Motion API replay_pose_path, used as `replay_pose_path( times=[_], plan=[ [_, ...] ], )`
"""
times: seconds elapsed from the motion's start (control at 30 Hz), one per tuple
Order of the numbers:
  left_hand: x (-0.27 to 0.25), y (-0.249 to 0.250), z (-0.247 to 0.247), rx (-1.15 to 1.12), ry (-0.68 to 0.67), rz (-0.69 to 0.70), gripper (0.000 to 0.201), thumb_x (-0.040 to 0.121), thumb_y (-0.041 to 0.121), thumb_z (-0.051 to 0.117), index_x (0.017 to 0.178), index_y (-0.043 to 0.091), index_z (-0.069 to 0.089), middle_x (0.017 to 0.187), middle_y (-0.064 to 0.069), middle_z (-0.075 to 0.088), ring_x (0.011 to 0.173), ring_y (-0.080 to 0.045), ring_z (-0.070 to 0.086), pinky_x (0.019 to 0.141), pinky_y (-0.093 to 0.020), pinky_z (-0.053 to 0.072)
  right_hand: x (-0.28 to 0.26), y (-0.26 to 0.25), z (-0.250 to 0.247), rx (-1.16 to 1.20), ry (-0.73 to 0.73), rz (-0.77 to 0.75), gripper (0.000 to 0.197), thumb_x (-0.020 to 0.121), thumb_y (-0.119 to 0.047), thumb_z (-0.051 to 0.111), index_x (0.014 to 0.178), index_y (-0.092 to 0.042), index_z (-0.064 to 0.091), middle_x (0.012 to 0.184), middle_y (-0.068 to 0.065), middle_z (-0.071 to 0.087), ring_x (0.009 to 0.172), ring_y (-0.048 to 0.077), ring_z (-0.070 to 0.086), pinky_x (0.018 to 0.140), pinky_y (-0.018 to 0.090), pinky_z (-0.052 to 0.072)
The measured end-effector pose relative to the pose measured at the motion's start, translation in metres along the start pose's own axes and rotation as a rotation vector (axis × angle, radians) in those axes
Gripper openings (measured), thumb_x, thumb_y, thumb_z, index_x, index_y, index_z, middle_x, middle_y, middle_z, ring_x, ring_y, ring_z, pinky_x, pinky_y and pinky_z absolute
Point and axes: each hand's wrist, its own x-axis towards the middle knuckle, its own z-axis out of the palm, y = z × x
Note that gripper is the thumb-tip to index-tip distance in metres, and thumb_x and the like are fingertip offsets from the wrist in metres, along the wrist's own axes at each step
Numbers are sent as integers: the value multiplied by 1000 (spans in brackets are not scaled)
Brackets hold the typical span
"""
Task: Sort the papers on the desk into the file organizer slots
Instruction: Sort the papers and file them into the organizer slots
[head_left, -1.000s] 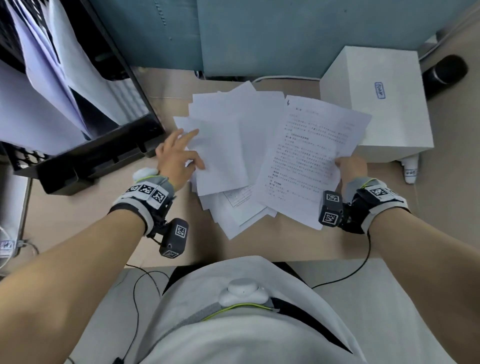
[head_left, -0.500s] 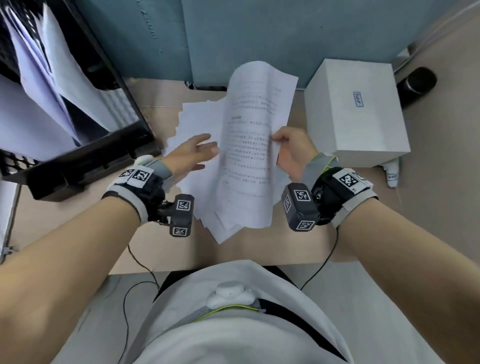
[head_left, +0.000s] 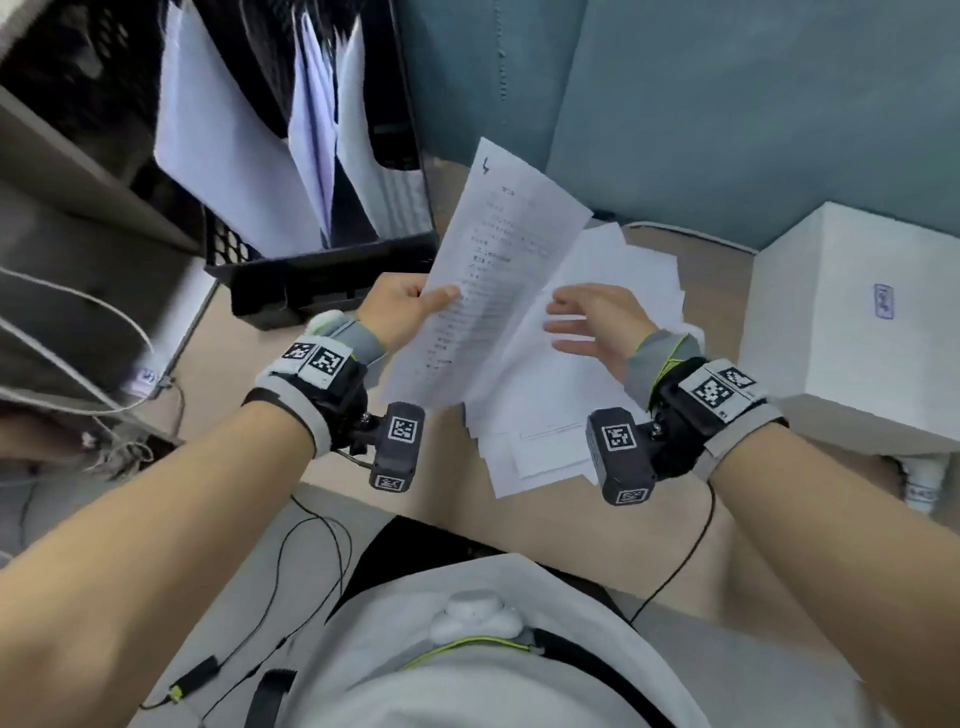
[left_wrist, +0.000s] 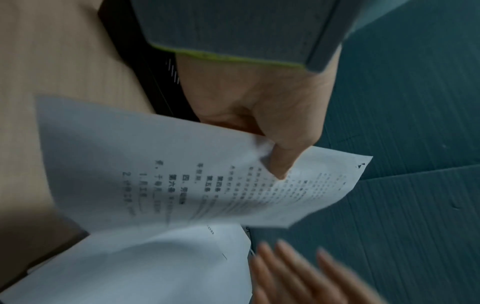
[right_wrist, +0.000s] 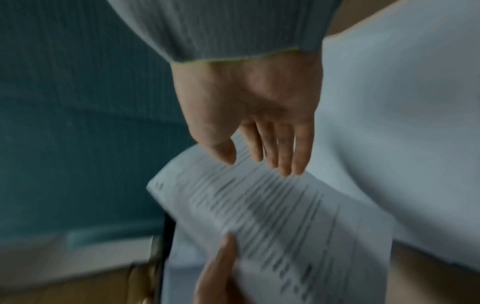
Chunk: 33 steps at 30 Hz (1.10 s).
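Note:
A printed sheet (head_left: 488, 275) is raised above the desk, tilted toward the black file organizer (head_left: 322, 280). My left hand (head_left: 410, 306) pinches the sheet's left edge, thumb on top; the left wrist view shows the thumb (left_wrist: 280, 164) pressed on the printed sheet (left_wrist: 207, 179). My right hand (head_left: 592, 322) hovers beside the sheet with fingers spread, holding nothing; the right wrist view shows my right hand (right_wrist: 259, 152) just off the printed sheet (right_wrist: 280, 222). A loose pile of white papers (head_left: 597, 374) lies on the desk under both hands. Several sheets (head_left: 244, 156) stand in the organizer's slots.
A white box (head_left: 852, 322) stands on the desk at the right. A teal partition (head_left: 727, 104) backs the desk. Cables (head_left: 67, 322) hang at the far left. A small white bottle (head_left: 924, 483) lies below the box.
The printed sheet passed from my right hand to my left. My right hand let go and spread its fingers. The sheet moved left toward the organizer.

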Motion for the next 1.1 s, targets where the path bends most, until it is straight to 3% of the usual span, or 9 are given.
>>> replay_pose_path(
  times=[0.1, 0.2, 0.37, 0.5, 0.63, 0.77, 0.93, 1.03, 1.1],
  plan=[
    [-15, 8, 1, 91, -65, 116, 17, 95, 20, 60, 84, 8, 67, 71, 9, 60, 69, -5, 51, 64, -19, 38, -3, -20, 53, -198, -248, -48, 33, 89, -39, 61, 111, -15, 64, 113, 2, 65, 99, 21, 68, 80, 37, 59],
    [-25, 8, -4, 89, -152, 153, 15, 95, 7, 56, 99, 20, 63, 77, 19, 63, 70, 9, 52, 69, -14, 40, -5, -35, 88, -371, -278, -136, 49, 86, -52, 58, 115, -13, 60, 112, 0, 65, 99, 18, 66, 78, 36, 59],
    [-30, 9, -25, 30, -181, 201, 42, 92, -3, 57, 133, 8, 54, 109, 5, 60, 85, 9, 58, 72, -7, 43, 3, -41, 108, -676, -106, -329, 36, 86, -36, 46, 110, -14, 61, 107, 10, 64, 95, 32, 62, 79, 45, 56],
    [-22, 5, -42, 59, -132, 217, 38, 93, -1, 54, 131, 5, 57, 107, 8, 59, 78, 17, 57, 70, -5, 42, 4, -43, 105, -855, -46, -467, 20, 93, -21, 38, 90, -12, 55, 99, 17, 63, 93, 39, 57, 82, 44, 49],
    [-4, -9, -70, 164, 110, 113, 39, 91, -1, 52, 127, 10, 59, 123, -5, 60, 104, -11, 59, 83, -13, 42, -1, -48, 100, -825, -11, -537, 29, 96, -26, 37, 67, -23, 38, 77, 7, 54, 84, 36, 55, 80, 49, 48],
    [27, -26, -93, 517, 207, -156, 57, 87, 17, 55, 142, 27, 43, 155, -13, 24, 139, -34, 29, 114, -32, 26, -7, -53, 102, -793, 14, -621, 27, 96, -38, 34, 75, -26, 44, 84, 7, 60, 89, 36, 56, 82, 48, 47],
    [63, -4, -91, 676, 211, -157, 67, 90, 24, 53, 149, 34, 25, 161, -12, -7, 146, -38, 6, 118, -41, 15, -13, -68, 110, -586, 50, -741, 32, 93, -42, 34, 97, -22, 58, 87, 6, 64, 85, 31, 56, 83, 50, 49],
    [79, 3, -106, 601, 296, -142, 76, 87, 21, 53, 152, 28, 14, 161, -8, -3, 143, -37, 16, 116, -42, 21, -16, -80, 119, -479, 66, -770, 21, 97, -32, 39, 86, -33, 57, 74, -20, 58, 74, 10, 50, 79, 37, 45],
    [81, -1, -118, 447, 353, -144, 75, 86, 16, 48, 152, 26, 13, 159, -9, 9, 135, -40, 28, 111, -45, 30, -14, -86, 123, -455, 89, -821, 26, 97, -29, 40, 85, -15, 58, 71, -13, 51, 70, 8, 41, 72, 36, 41]
  ],
)
